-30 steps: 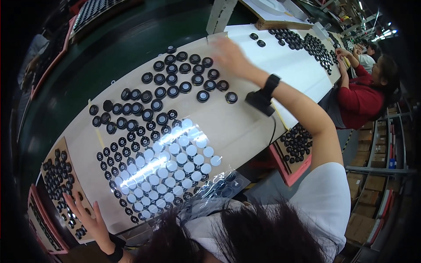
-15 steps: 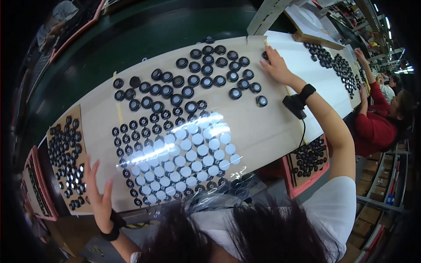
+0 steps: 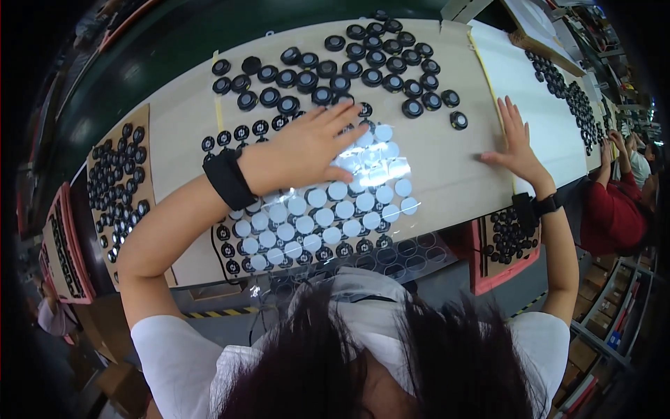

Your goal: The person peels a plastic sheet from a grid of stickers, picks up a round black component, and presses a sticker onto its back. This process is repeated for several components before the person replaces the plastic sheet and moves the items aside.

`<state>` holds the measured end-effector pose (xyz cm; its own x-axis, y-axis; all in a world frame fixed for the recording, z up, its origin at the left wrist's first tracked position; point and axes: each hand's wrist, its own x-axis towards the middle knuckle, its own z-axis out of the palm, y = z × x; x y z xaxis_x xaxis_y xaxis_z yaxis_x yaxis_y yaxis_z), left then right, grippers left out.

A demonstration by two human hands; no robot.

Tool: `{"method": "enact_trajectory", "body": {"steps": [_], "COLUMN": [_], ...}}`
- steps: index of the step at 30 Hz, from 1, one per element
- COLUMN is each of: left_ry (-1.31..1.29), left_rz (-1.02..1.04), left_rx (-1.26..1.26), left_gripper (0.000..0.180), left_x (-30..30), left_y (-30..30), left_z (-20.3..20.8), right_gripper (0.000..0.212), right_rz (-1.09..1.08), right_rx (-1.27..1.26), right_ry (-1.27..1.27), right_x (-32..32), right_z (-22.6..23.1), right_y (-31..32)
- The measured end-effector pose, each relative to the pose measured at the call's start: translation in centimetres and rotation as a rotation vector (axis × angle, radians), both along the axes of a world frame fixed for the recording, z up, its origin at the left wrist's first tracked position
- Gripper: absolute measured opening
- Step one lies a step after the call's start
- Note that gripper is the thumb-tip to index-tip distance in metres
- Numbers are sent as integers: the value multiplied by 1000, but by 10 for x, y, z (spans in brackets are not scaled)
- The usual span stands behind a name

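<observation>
My left hand (image 3: 307, 148) lies flat, fingers spread, on a clear plastic sheet (image 3: 314, 209) that covers rows of small round discs; many of them glare white under the light. My right hand (image 3: 515, 143) rests flat and open on the bare beige table top (image 3: 447, 167), at the seam with a white board (image 3: 541, 112). Both wrists wear black bands. A loose group of black round caps (image 3: 370, 63) sits beyond my left hand. One single cap (image 3: 458, 120) lies to the left of my right hand.
A cardboard tray of black caps (image 3: 115, 181) lies at the left, with a red-edged tray (image 3: 66, 251) beyond it. Another red tray of caps (image 3: 509, 241) sits under my right wrist. A person in red (image 3: 614, 209) works at the right. More caps (image 3: 565, 91) cover the white board.
My left hand rose from the lower left table edge onto the plastic sheet. My right hand drew back from the far caps and settled flat on the table to the right.
</observation>
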<state>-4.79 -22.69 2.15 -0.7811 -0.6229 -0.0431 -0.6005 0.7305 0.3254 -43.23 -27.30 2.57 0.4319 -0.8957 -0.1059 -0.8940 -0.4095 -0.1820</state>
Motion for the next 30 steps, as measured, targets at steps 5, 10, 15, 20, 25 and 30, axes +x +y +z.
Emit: {"method": "enact_trajectory", "body": {"steps": [5, 10, 15, 20, 25, 30], "left_ry": [-84, -99, 133, 34, 177, 338], "left_rz": [166, 228, 241, 477, 416, 557], "left_rx": [-122, -218, 436, 456, 143, -289], "left_gripper": [62, 61, 83, 72, 39, 20], "left_x": [19, 52, 73, 60, 59, 66], "left_y": [-3, 26, 106, 195, 208, 185], "left_z": [-6, 27, 79, 68, 53, 94], "right_gripper": [87, 74, 79, 69, 53, 25], "right_rz": [201, 361, 267, 410, 317, 485], "right_rx": [-146, -393, -409, 505, 459, 236], "right_ry": [-24, -368, -231, -381, -418, -559], "right_x": [42, 125, 109, 71, 65, 89], "right_z": [-27, -45, -18, 37, 50, 75], "right_y": [-5, -38, -28, 73, 129, 121]}}
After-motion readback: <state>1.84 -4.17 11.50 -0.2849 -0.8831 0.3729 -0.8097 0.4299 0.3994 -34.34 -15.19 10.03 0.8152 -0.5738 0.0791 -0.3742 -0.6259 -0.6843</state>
